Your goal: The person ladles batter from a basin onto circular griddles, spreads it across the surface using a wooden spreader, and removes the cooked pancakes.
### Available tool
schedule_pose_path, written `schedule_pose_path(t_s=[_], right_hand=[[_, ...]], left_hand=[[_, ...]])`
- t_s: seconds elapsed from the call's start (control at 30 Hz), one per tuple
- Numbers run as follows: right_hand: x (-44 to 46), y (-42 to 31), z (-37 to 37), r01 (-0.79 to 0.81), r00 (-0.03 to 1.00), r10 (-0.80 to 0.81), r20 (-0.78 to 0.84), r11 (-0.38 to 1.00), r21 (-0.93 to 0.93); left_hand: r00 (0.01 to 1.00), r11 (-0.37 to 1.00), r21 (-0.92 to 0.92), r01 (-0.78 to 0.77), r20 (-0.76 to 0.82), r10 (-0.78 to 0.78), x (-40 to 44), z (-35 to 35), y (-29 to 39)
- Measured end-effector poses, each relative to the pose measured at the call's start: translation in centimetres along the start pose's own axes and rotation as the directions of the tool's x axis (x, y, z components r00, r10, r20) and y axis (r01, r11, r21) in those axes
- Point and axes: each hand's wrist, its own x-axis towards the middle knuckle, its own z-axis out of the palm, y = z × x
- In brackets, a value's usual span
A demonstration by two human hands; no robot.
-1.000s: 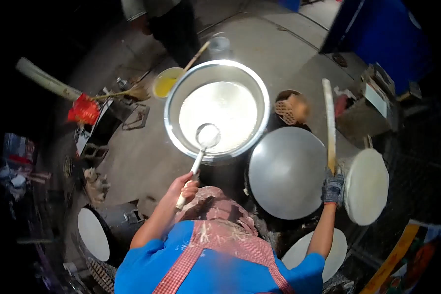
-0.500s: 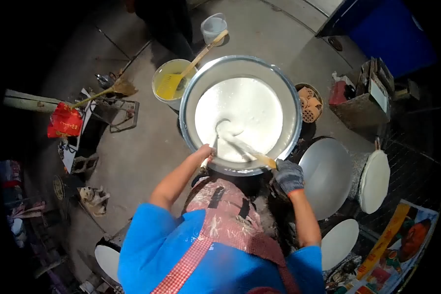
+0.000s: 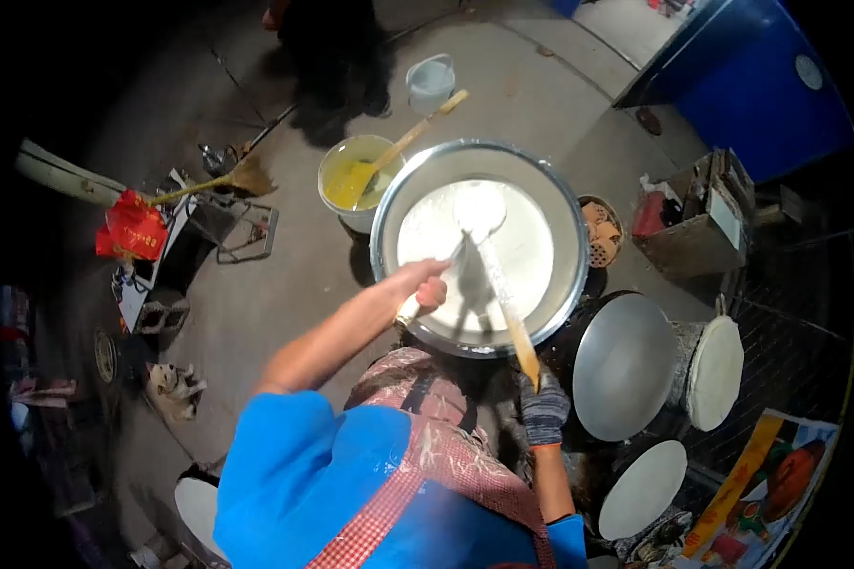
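A wide metal pot (image 3: 571,275) in front of me holds thick white batter (image 3: 522,275). My left hand (image 3: 423,287), bare, is closed round the pale handle of a ladle (image 3: 480,209), whose white-coated bowl is over the batter. In a grey knitted glove, my right hand (image 3: 545,410) grips the lower end of a wooden paddle (image 3: 522,343). Batter coats the paddle's upper part, which slants up to the ladle and appears to meet its bowl. Whether the two touch, I cannot tell.
Left of the pot is a bucket (image 3: 336,199) of yellow liquid with a wooden-handled tool (image 3: 408,137) in it. A wok (image 3: 626,368) and round pale boards (image 3: 716,373) are to the right. A dog (image 3: 173,389) is at left; a person (image 3: 337,57) stands beyond.
My left hand has moved up and right over the pot, bringing the ladle out of the batter. My right hand has drawn lower, and the paddle now points more steeply upward.
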Motion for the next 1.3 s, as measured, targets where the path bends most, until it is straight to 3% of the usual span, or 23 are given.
schedule_pose_path(t_s=[0.13, 0.2, 0.23, 0.27, 0.3, 0.33, 0.43, 0.53, 0.6, 0.67, 0.7, 0.73, 0.83, 0.87, 0.93, 1.0, 1.03, 1.07, 1.1, 1.17, 1.2, 1.23, 1.3], right_hand=[[3.2, -2.4, -6.3, 0.097, 0.960, -0.070, -0.272, 0.992, 0.087], [5.1, -3.5, -9.5, 0.298, 0.839, -0.256, -0.481, 0.954, 0.012], [5.6, -3.8, -10.9, 0.145, 0.888, -0.125, -0.442, 0.989, 0.012], [6.4, -3.2, -12.2, 0.154, 0.905, -0.168, -0.390, 0.986, -0.068], [7.3, -3.5, -13.7, 0.191, 0.858, -0.184, -0.480, 0.981, -0.036], [8.2, -4.1, -15.3, 0.233, 0.796, -0.199, -0.572, 0.972, -0.015], [8.9, -5.8, -18.9, 0.279, 0.709, -0.068, -0.702, 0.941, 0.191], [9.3, -4.5, -15.2, 0.220, 0.899, 0.166, -0.406, 0.630, 0.745], [7.6, -4.9, -10.9, 0.058, 0.952, 0.174, -0.250, 0.704, 0.708], [5.6, -2.7, -3.3, -0.019, 0.979, 0.078, -0.190, 0.956, 0.293], [3.6, -2.4, -1.5, -0.160, 0.982, 0.186, -0.024, 0.896, 0.414], [1.6, -1.8, -0.2, -0.308, 0.951, 0.268, 0.153, 0.804, 0.508], [-3.3, -0.2, -1.2, -0.277, 0.958, 0.282, 0.060, 0.842, 0.463], [-4.6, 0.8, -1.7, -0.242, 0.963, 0.268, 0.013, 0.850, 0.468], [-6.0, 0.1, -4.1, -0.038, 0.946, 0.296, -0.129, 0.499, 0.866], [-6.6, 3.1, -0.7, -0.055, 0.940, 0.335, -0.067, 0.343, 0.938], [-7.0, 4.6, 1.1, -0.061, 0.935, 0.353, -0.036, 0.260, 0.964], [-8.2, 3.8, -1.9, -0.143, 0.933, 0.314, -0.174, 0.771, 0.621], [-9.6, 4.2, -3.1, -0.096, 0.920, 0.292, -0.261, 0.813, 0.574], [-14.6, 7.4, -0.5, -0.408, 0.873, 0.485, 0.048, 0.672, 0.618], [-17.9, 9.0, 0.0, -0.473, 0.865, 0.500, 0.040, 0.786, 0.399], [-21.3, 10.8, 1.9, -0.497, 0.852, 0.523, 0.034, 0.786, 0.368], [-28.6, 14.4, 5.4, -0.437, 0.806, 0.577, -0.135, 0.733, 0.522]], left_hand=[[0.954, 0.901, 0.321, -0.291, 0.173, 0.246, -9.3, 8.8, -0.5], [0.912, 0.850, 0.355, -0.390, 0.276, 0.304, -12.2, 10.9, -0.4], [0.891, 0.829, 0.370, -0.419, 0.346, 0.296, -13.7, 12.0, -0.1], [0.868, 0.809, 0.385, -0.443, 0.409, 0.281, -15.2, 13.2, 0.1], [0.850, 0.797, 0.388, -0.463, 0.451, 0.274, -16.8, 14.7, 0.3], [0.803, 0.676, 0.479, -0.560, 0.514, 0.302, -18.0, 15.5, 1.1], [0.660, 0.314, 0.583, -0.750, 0.621, 0.422, -20.9, 18.4, 2.3], [0.583, 0.144, 0.604, -0.784, 0.636, 0.506, -19.0, 17.2, 3.4], [0.694, 0.293, 0.649, -0.702, 0.534, 0.483, -15.1, 13.5, 3.6], [0.921, 0.668, 0.634, -0.390, 0.277, 0.274, -12.3, 9.7, 2.3], [0.984, 0.876, 0.454, -0.163, 0.134, 0.114, -10.1, 8.1, 2.8], [0.997, 0.976, 0.208, 0.071, 0.023, -0.078, -8.7, 7.1, 3.0], [0.983, 0.966, 0.186, 0.178, 0.003, -0.181, -7.0, 6.3, 1.8], [0.992, 0.939, 0.339, 0.059, 0.087, -0.094, -7.6, 7.2, 1.2], [0.957, 0.728, 0.636, -0.255, 0.275, 0.095, -8.4, 9.8, -2.5], [0.932, 0.584, 0.727, -0.361, 0.303, 0.200, -6.6, 10.7, -6.3], [0.938, 0.589, 0.734, -0.339, 0.311, 0.152, -5.1, 10.2, -7.5], [0.952, 0.677, 0.685, -0.271, 0.295, 0.083, -3.3, 9.9, -9.3], [0.966, 0.806, 0.581, -0.113, 0.254, -0.048, -1.5, 9.6, -10.6], [0.948, 0.927, 0.275, 0.257, 0.117, -0.297, 2.7, 8.8, -12.8], [0.906, 0.905, 0.069, 0.419, 0.029, -0.422, 5.0, 8.4, -14.1], [0.895, 0.889, 0.119, 0.442, 0.009, -0.446, 7.3, 7.7, -15.9], [0.790, 0.787, -0.070, 0.613, 0.091, -0.606, 11.3, 6.0, -19.2]])
